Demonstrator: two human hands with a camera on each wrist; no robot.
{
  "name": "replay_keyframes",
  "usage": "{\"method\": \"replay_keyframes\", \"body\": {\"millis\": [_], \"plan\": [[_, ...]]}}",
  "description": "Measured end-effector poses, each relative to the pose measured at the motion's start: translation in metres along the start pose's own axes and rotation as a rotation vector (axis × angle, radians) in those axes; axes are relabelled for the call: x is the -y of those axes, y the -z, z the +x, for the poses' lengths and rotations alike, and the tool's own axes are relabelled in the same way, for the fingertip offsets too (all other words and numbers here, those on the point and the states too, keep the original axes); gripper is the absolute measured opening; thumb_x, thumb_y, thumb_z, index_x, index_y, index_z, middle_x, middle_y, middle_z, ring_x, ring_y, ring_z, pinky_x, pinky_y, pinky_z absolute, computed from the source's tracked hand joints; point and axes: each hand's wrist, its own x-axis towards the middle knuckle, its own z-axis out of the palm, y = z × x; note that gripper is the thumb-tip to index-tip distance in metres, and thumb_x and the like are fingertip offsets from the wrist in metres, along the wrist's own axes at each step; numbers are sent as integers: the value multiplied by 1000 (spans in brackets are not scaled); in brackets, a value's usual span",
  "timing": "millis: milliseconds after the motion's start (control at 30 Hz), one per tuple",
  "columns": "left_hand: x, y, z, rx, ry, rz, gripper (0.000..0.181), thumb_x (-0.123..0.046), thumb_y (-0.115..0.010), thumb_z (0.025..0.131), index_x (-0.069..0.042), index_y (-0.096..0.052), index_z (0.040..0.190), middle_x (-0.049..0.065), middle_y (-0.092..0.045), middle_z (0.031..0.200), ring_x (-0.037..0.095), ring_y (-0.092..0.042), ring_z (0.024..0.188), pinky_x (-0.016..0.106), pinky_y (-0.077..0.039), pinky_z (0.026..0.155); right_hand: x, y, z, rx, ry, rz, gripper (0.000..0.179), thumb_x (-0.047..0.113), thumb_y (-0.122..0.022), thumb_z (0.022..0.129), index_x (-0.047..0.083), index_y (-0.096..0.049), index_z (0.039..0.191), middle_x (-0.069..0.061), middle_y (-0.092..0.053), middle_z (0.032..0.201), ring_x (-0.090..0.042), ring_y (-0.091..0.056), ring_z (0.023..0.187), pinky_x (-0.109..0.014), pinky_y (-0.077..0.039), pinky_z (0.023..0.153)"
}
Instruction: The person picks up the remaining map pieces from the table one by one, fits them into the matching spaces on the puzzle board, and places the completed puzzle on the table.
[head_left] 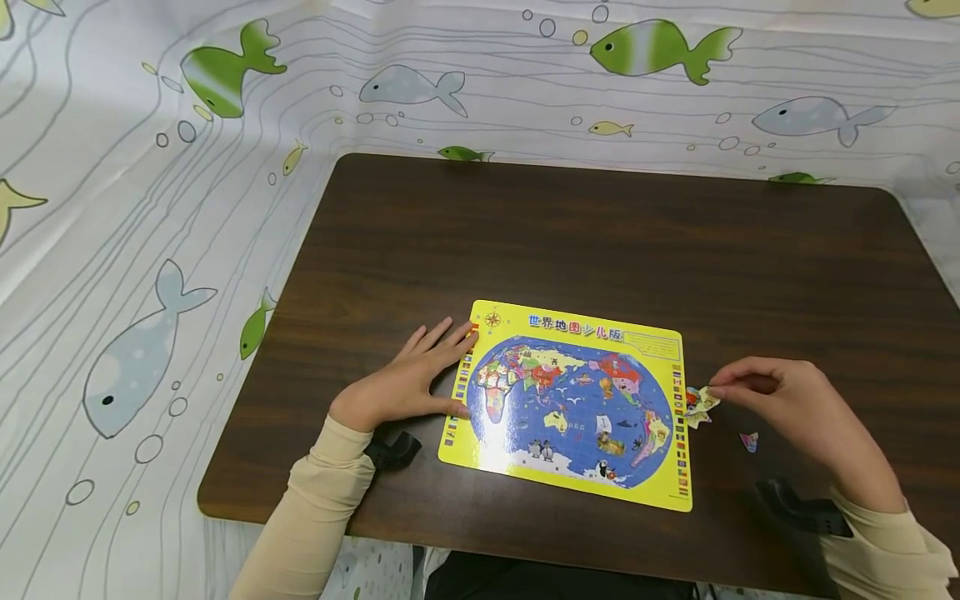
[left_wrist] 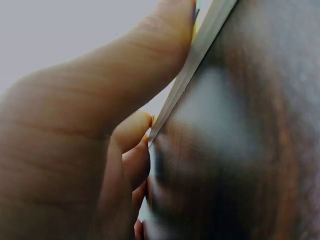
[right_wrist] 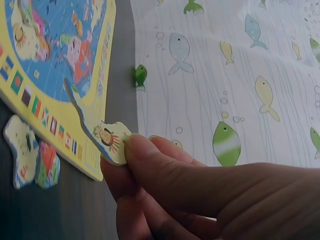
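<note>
A yellow-bordered world map puzzle board (head_left: 480,458) with a blue oval sea lies flat near the table's front edge. My left hand (head_left: 408,379) rests at its left side, fingers spread, thumb on the border; the left wrist view shows the fingers along the board's edge (left_wrist: 192,67). Beyond the right border, my right hand (head_left: 795,408) pinches a cream puzzle piece (right_wrist: 109,139) between thumb and fingers. This piece carries a small printed figure and a long narrow tip, held tilted above the table. Part of it is hidden by the thumb.
A cream loose piece (right_wrist: 22,150) and a red-and-green one (right_wrist: 48,165) lie beside the board's right edge. Another small piece (head_left: 749,442) lies farther right. Fish-printed white sheeting (head_left: 525,92) surrounds the dark wooden table (head_left: 600,225) at the back and left.
</note>
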Motion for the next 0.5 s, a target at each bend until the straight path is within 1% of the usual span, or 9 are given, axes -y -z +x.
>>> {"method": "replay_keyframes", "body": {"millis": [167, 400, 500], "plan": [[0, 0, 0, -10, -12, -4, 112, -59, -80, 83, -20, -18, 168, 0, -8, 178, 34, 2, 165, 62, 3, 131, 4, -4, 3, 30, 4, 5, 18, 13, -83, 89, 8, -79, 106, -11, -79, 100, -10, -67, 71, -20, -53, 60], [2, -1, 2, 12, 1, 1, 114, -60, -80, 82, -23, -14, 168, -4, -4, 178, 30, 6, 166, 59, 5, 132, 10, -7, 6, 95, -24, 12, 20, 17, -81, 91, 7, -78, 108, -10, -80, 100, -11, -68, 73, -21, -53, 62], [2, 0, 3, 8, -2, 1, 114, -60, -80, 82, -22, -15, 169, -3, -5, 178, 31, 5, 166, 59, 4, 132, 13, -9, 8, 121, -26, 5, 19, 16, -81, 91, 7, -78, 108, -8, -80, 99, -11, -69, 74, -21, -53, 62]]}}
